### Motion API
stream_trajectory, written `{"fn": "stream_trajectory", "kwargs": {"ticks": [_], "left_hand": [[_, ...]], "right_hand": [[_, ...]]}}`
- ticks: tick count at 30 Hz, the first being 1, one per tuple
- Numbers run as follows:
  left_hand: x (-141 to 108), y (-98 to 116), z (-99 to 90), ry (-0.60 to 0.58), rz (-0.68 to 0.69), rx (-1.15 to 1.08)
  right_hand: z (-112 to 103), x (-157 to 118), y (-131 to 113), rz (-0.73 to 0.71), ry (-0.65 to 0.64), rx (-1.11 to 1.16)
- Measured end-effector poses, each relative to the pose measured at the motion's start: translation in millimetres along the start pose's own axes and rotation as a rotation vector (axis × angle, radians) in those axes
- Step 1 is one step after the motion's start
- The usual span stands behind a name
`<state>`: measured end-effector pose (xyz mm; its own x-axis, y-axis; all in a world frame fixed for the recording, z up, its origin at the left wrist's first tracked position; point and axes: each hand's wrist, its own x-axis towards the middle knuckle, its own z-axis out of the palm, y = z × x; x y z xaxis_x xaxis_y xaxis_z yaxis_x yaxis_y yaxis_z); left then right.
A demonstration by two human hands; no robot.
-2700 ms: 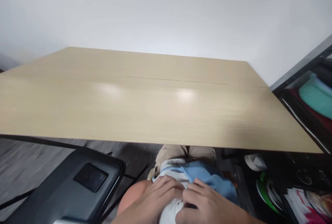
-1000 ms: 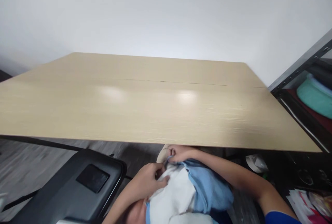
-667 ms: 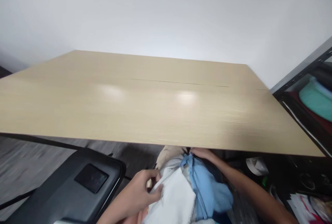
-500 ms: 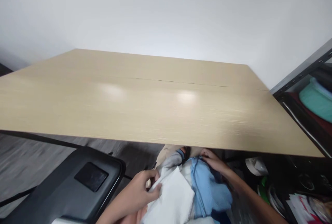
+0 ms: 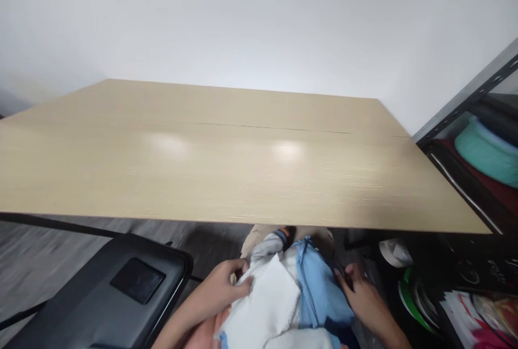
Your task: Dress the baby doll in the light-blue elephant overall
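Below the table's front edge, a heap of cloths lies on the lap. My left hand (image 5: 226, 287) pinches the left edge of a white cloth (image 5: 269, 303) between thumb and fingers. A blue cloth (image 5: 318, 287) lies to the right of the white one, gathered at its top. Beside the blue cloth's right edge is my right hand (image 5: 358, 289), thumb and index finger apart and the other fingers curled; nothing shows between them. A grey cloth (image 5: 267, 246) sits at the top left of the heap.
A wooden table (image 5: 243, 171) spans the view against a white wall. At lower left, a phone (image 5: 137, 280) rests on a black chair (image 5: 81, 295). Shelving at right holds a teal container (image 5: 488, 152). Below it are a tape roll (image 5: 416, 298) and packets (image 5: 461, 316).
My right hand has let go of the blue cloth's top and moved down and to the right, beside its edge. The blue cloth hangs less spread out. My left hand keeps its pinch.
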<state>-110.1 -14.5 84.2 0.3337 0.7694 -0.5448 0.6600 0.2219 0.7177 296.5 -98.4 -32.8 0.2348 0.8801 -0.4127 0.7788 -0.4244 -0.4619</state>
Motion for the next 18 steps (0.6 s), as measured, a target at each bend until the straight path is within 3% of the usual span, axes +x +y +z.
{"fn": "stream_trajectory", "kwargs": {"ticks": [5,9,14,18], "left_hand": [[3.4,-2.3,-0.7,-0.008,-0.001,0.003],[4.7,-8.4,-0.3,-0.006,-0.001,0.009],[7.2,-22.0,-0.4,-0.017,0.031,-0.02],[10.2,-27.9,-0.5,-0.011,0.047,-0.019]], "right_hand": [[-4.1,8.9,-12.3,-0.118,-0.026,0.162],[-26.0,16.0,-4.5,-0.122,0.059,0.221],[-75.9,12.6,30.6,0.057,0.253,0.187],[-121.1,-0.7,83.4,0.266,0.438,0.165]]}}
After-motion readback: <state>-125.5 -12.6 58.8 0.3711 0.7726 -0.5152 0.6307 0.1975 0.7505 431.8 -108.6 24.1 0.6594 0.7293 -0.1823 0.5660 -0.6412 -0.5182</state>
